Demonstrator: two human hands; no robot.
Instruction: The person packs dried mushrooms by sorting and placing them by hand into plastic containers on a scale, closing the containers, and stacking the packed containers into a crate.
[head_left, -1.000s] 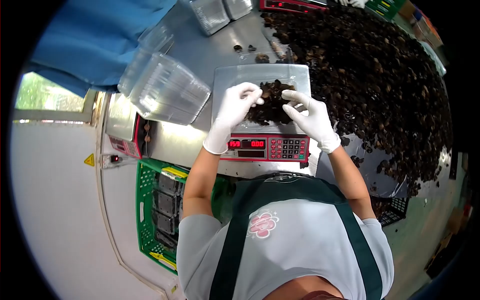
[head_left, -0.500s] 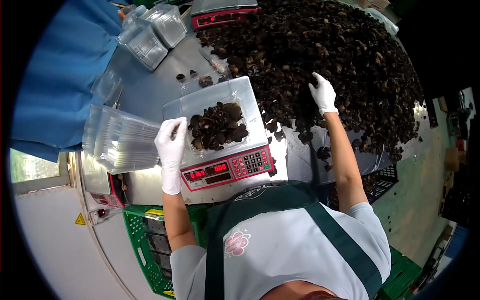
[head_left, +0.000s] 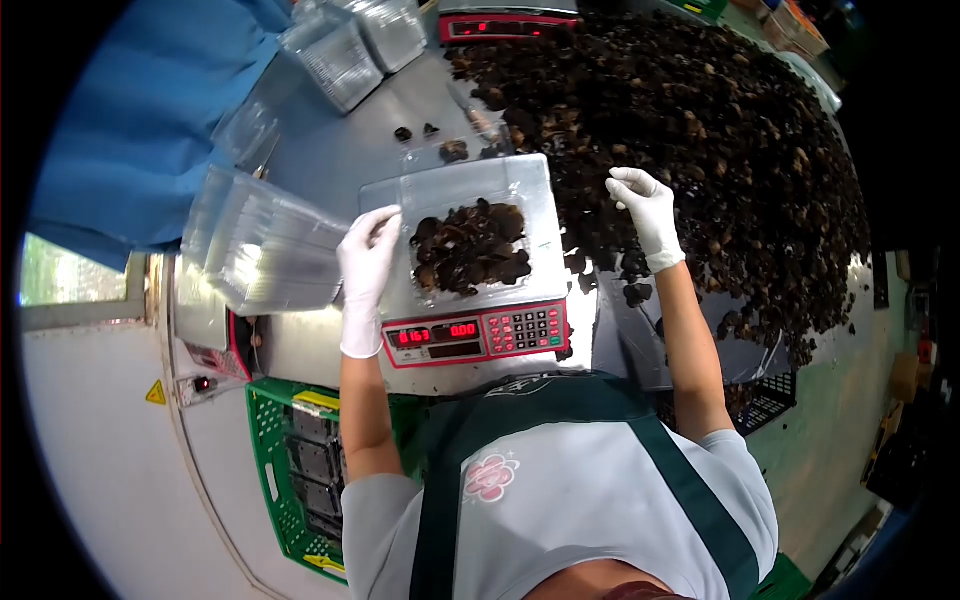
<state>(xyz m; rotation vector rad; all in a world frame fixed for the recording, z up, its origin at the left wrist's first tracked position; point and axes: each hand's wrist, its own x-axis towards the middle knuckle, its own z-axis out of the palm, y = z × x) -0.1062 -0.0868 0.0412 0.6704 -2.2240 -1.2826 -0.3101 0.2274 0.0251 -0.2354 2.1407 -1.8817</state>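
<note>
My left hand (head_left: 368, 262), in a white glove, is at the left edge of the weighing scale (head_left: 375, 200). Its fingers are loosely bent, with a gap to the thumb and nothing visible between them. On the scale's metal plate lies a clear plastic tray (head_left: 530, 270) filled with dark wood ear mushrooms (head_left: 470, 245). My right hand (head_left: 647, 212), also gloved, is over the near left part of a large mushroom heap (head_left: 700, 130). Its fingers curl toward the thumb; whatever is in them, if anything, is too small to make out.
Stacked clear trays (head_left: 270, 245) lean left of the scale, with more stacks (head_left: 340, 60) behind. A second scale (head_left: 510, 28) stands at the back. Loose mushroom pieces (head_left: 453, 150) lie behind the tray. A green crate (head_left: 265, 440) is below the table at left.
My right hand's fingers have gone from spread to curled, a little lower over the heap. My left hand stays beside the tray. The whole view has shifted slightly.
</note>
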